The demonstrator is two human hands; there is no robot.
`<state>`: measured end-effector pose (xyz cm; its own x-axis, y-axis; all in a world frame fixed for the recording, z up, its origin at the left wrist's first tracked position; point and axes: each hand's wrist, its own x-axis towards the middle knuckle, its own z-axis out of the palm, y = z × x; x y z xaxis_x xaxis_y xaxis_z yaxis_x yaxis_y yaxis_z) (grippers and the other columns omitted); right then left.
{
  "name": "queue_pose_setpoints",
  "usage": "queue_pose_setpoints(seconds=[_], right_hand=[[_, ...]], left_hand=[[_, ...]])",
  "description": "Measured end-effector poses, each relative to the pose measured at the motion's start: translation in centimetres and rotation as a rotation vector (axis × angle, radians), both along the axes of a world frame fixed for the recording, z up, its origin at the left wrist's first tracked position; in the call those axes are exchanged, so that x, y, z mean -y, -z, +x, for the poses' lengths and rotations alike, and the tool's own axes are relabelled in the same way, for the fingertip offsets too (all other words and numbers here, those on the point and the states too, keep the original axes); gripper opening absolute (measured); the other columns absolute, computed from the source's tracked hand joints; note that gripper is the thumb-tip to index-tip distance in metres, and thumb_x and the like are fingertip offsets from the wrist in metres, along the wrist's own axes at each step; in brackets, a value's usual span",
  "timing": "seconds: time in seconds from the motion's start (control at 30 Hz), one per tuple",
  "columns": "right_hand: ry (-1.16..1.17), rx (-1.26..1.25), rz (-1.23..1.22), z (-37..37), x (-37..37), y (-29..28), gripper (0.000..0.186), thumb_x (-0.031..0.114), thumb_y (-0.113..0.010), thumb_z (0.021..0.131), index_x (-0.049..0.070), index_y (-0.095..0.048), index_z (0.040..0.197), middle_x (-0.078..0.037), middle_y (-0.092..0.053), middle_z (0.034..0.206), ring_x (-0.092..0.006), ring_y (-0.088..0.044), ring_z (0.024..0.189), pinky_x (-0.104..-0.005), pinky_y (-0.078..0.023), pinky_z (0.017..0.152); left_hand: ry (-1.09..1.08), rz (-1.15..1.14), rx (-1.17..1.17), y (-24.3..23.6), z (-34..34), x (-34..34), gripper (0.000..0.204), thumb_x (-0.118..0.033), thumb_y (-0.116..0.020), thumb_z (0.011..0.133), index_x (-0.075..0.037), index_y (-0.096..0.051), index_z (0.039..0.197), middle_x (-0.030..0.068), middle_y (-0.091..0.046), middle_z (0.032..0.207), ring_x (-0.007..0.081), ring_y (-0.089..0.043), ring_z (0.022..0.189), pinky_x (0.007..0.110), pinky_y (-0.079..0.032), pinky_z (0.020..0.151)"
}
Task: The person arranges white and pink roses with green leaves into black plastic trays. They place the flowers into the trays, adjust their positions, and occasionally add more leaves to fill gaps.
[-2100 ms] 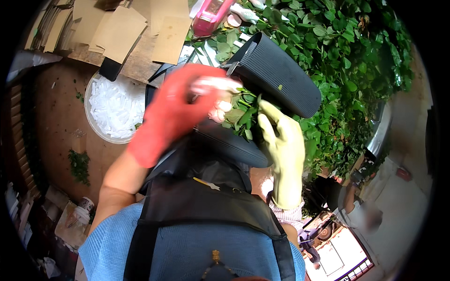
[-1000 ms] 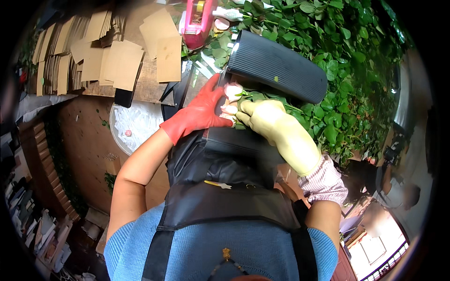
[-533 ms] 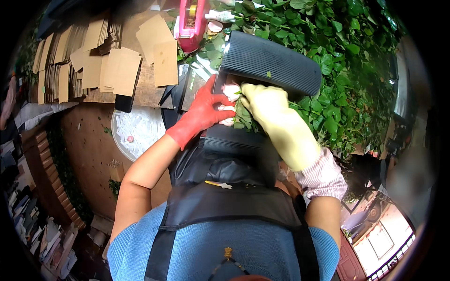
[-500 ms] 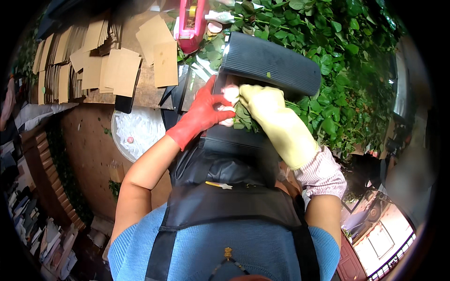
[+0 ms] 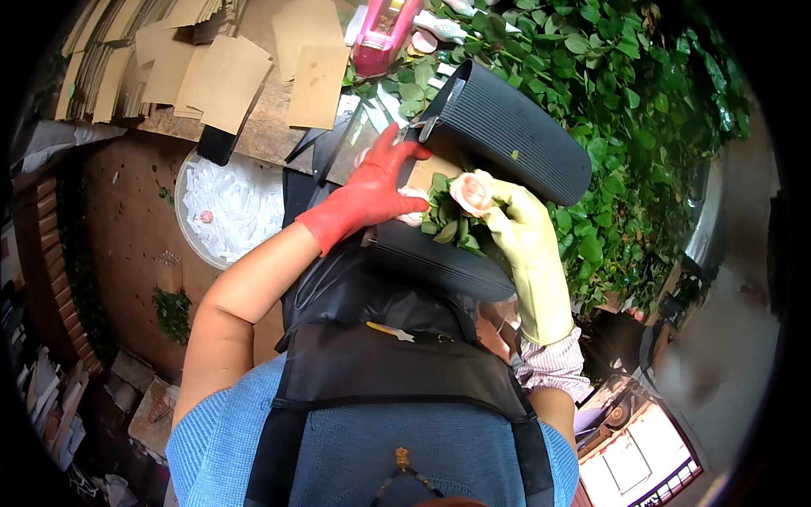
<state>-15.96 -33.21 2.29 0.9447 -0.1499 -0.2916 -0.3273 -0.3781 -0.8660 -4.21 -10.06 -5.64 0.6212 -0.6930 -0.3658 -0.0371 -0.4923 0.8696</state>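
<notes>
My right hand [image 5: 528, 232], in a pale yellow rubber glove, pinches a pink rose [image 5: 471, 193] just below its bloom. The rose is over a trough-like holder with two black ribbed, curved sides [image 5: 507, 135], and green leaves [image 5: 456, 230] show under it. On the holder's left end lies my left hand [image 5: 376, 190], red-gloved, fingers spread apart. Its thumb rests on a pale pink bloom [image 5: 413, 205], while its fingertips reach the far side's edge. Brown cardboard [image 5: 432, 166] lines the holder between the sides. The rose's stem is hidden.
Leafy cut stems [image 5: 608, 127] heap at the far right. A pink tape dispenser [image 5: 384, 38] stands beyond the holder. Cardboard sheets [image 5: 224, 76] lie stacked on the wooden table [image 5: 274, 131]. Below its left part is a round tub of white strips [image 5: 232, 207].
My right hand has drawn back toward the right and nearer me, and the rose it pinches now shows clearly. My left hand's fingers have spread wider. The whole view has shifted slightly.
</notes>
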Motion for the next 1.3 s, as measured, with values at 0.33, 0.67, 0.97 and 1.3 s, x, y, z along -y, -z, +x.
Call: queue_pose_setpoints(seconds=[0.33, 0.67, 0.97, 1.3], right_hand=[[-0.576, -0.259, -0.756, 5.6, -3.4, 2.1, 0.014, 0.024, -0.070, 0.093, 0.014, -0.071, 0.102, -0.014, -0.074, 0.095, -0.0383, -0.071, 0.089, -0.0474, -0.057, 0.082], [-0.149, -0.025, -0.304, 0.1, -2.3, -2.5, 0.024, 0.021, -0.056, 0.102, 0.004, -0.073, 0.110, -0.019, -0.071, 0.090, -0.0355, -0.069, 0.087, -0.0441, -0.056, 0.079], [0.320, -0.160, -1.047, -8.6, 7.5, -2.8, 0.030, 0.030, -0.064, 0.100, 0.010, -0.071, 0.121, -0.013, -0.076, 0.110, -0.0338, -0.070, 0.108, -0.0445, -0.052, 0.101], [0.142, -0.381, -0.783, -13.3, 11.4, 3.6, 0.034, 0.038, -0.074, 0.095, 0.010, -0.073, 0.115, -0.015, -0.075, 0.110, -0.0353, -0.069, 0.108, -0.0449, -0.054, 0.098]], left_hand=[[0.063, -0.046, 0.062, 1.7, 0.3, -0.1, 0.073, -0.033, -0.091, 0.074, -0.028, -0.063, 0.142, 0.0328, -0.014, 0.169, 0.0532, -0.022, 0.155, 0.056, -0.032, 0.123], [-0.096, -0.048, 0.061, 2.2, 0.1, 1.0, 0.045, -0.031, -0.088, 0.080, -0.013, -0.080, 0.120, 0.0341, -0.032, 0.164, 0.0407, -0.041, 0.151, 0.046, -0.039, 0.118], [-0.168, -0.167, -0.171, 1.6, -0.5, 1.1, 0.029, -0.009, -0.083, 0.088, -0.002, -0.077, 0.116, 0.0186, -0.043, 0.162, 0.0162, -0.069, 0.108, 0.029, -0.055, 0.090], [-0.181, -0.180, -0.279, 1.0, -0.3, 1.1, 0.033, -0.005, -0.083, 0.089, -0.003, -0.073, 0.121, 0.0075, -0.067, 0.138, 0.0106, -0.068, 0.094, 0.026, -0.056, 0.088]])
